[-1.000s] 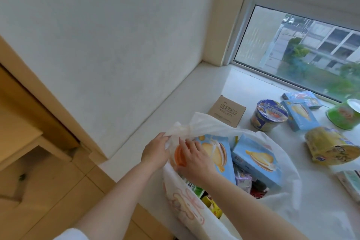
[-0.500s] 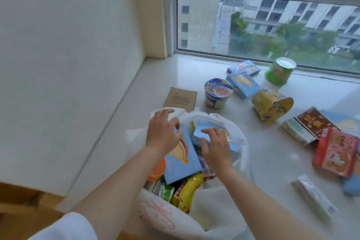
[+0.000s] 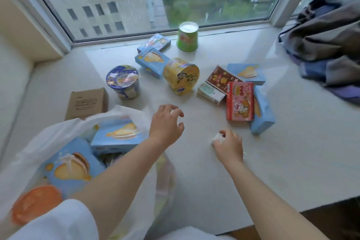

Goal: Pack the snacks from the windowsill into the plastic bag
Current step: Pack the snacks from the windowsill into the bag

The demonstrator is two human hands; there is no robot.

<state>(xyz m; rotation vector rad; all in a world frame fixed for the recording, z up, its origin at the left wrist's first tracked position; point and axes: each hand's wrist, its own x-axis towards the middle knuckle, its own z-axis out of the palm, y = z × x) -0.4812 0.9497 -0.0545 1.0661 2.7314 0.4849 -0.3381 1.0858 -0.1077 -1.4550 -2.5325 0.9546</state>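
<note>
The white plastic bag (image 3: 29, 152) stands open at the lower left, with two blue cake boxes (image 3: 116, 134) and an orange item inside. My left hand (image 3: 165, 124) hovers just right of the bag's mouth, fingers loosely curled, holding nothing. My right hand (image 3: 228, 148) is down on the windowsill (image 3: 292, 161) and grips a small white packet (image 3: 215, 139), mostly hidden under its fingers. More snacks lie beyond: a blue-lidded cup (image 3: 122, 82), a yellow cup (image 3: 181, 76) on its side, a green cup (image 3: 188, 37), a pink box (image 3: 240, 101) and several blue boxes.
A brown cardboard box (image 3: 86, 103) sits behind the bag. A chocolate-brown box (image 3: 222, 79) and a white-green carton (image 3: 210, 93) lie by the pink box. Crumpled grey-blue clothing (image 3: 327, 48) fills the sill's right end. The window glass (image 3: 175, 6) closes the back.
Both hands have left the bag. The left hand now hovers to the bag's right and the right hand has come down on a small white packet on the sill. My view swung right.
</note>
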